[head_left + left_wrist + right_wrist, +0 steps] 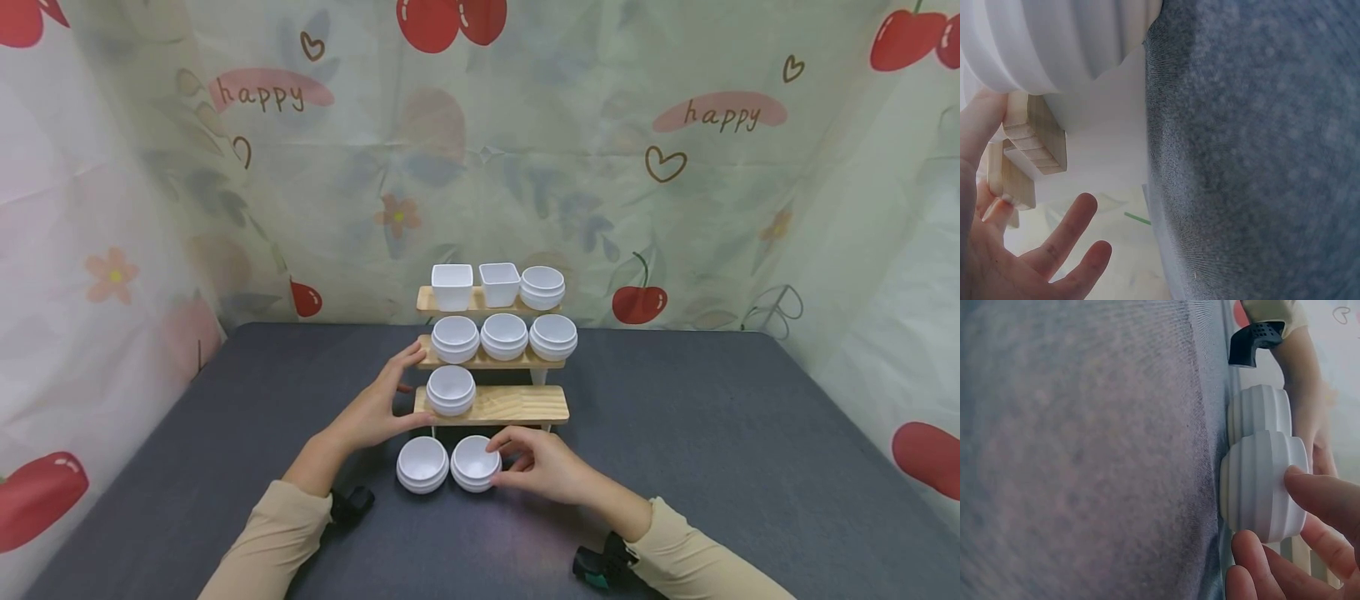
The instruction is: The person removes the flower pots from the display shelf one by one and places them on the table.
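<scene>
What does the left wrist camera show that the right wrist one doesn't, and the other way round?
Only the left wrist view shows a thin green strip, and the left hand in close-up, two fingers stretched out.

Only the right wrist view shows the right hand pinching a white bowl, plus a black wrist device and beige sleeve on the left arm.

Both show white ridged bowlware, dark grey cloth and some of the left hand.
</scene>
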Demonstrator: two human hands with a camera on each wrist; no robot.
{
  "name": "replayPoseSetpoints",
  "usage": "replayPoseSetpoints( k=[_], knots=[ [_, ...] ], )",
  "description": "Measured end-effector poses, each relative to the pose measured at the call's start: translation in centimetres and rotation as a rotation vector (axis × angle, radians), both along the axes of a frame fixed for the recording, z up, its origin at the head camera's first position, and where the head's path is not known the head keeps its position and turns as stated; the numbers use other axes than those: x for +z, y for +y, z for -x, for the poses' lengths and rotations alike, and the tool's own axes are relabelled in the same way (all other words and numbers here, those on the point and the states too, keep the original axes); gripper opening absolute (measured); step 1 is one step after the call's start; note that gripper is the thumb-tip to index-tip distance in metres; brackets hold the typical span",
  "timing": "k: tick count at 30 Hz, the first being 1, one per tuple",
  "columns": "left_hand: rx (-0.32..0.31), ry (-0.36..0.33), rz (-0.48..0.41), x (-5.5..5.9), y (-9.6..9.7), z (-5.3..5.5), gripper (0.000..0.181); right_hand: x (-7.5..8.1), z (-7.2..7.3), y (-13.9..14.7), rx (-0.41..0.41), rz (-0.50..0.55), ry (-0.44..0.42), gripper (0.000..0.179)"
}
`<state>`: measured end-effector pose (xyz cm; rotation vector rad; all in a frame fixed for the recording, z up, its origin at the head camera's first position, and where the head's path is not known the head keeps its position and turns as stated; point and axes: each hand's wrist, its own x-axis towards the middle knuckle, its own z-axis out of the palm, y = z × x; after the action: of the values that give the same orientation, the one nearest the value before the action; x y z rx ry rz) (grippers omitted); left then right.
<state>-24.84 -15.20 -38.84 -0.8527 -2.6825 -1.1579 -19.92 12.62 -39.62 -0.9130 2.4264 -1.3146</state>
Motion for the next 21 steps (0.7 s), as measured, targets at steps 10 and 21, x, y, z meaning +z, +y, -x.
replayPoseSetpoints(
  k=[10,21],
  knots=[
    [-0.004,0.0,0.003,0.0,-0.1,0.0,0.091,0.7,0.1,0.2,-0.021,0.011,0.023,0.031],
    [-0.009,-0.003,-0.004,0.3,0.0,-0.2,0.09,2.3,0.3,0.0,-0.053,0.055,0.048,0.033]
  ],
)
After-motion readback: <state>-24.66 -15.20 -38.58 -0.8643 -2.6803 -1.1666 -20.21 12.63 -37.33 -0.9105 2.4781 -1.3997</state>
